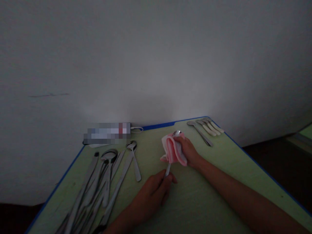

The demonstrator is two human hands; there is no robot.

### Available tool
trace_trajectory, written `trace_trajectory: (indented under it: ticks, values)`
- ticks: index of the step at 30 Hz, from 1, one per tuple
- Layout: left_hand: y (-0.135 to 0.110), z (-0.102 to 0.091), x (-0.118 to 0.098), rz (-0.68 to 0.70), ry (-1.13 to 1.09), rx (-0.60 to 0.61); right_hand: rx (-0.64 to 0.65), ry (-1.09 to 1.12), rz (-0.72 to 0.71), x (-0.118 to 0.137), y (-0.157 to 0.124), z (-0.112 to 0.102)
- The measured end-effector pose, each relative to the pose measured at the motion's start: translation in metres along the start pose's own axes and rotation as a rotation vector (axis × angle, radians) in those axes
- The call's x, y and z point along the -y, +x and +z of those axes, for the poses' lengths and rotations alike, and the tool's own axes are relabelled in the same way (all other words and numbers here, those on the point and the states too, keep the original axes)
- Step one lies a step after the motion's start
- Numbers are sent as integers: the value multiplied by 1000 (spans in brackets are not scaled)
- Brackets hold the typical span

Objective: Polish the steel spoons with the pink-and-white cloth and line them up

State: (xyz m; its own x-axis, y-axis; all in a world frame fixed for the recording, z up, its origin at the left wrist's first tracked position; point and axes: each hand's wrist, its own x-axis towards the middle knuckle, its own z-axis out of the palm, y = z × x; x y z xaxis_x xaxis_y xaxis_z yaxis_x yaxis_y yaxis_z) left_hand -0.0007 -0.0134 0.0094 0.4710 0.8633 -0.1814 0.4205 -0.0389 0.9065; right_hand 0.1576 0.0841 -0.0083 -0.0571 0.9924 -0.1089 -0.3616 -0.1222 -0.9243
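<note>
- Head view: one metal spoon (pixel 177 133), held aslant above the table (pixel 209 191), its middle hidden by a folded, soft pink-and-white cloth (pixel 173 151).
- Left hand (pixel 156 188): fingers closed around the spoon's handle.
- Right hand (pixel 187 149): closed on the cloth around the spoon, fingertips partly hidden.
- Left: overlapping metal cutlery (pixel 97 185), cut off below, too tangled to count; one small round-bowled teaspoon (pixel 136 162) lies at its edge.
- Far right: at least three pale-handled utensils (pixel 209 128), heads indistinct, beside slender metal cutlery (pixel 201 135).
- Far left: one pixelated object (pixel 107 133), unidentifiable.
- Tabletop: pale green, blue-edged.
</note>
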Motion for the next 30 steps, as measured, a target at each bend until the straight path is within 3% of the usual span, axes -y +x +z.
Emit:
trace_trajectory:
  ticks: [14,25,30]
  values:
    - [0,0,-1,-13,41,11,-7,-48,7,-2,2,-4]
    - [1,2,0,1,73,10,65,10,74,2,-1,-5]
    - [1,2,0,6,48,6,25,-10,7,1,0,-4]
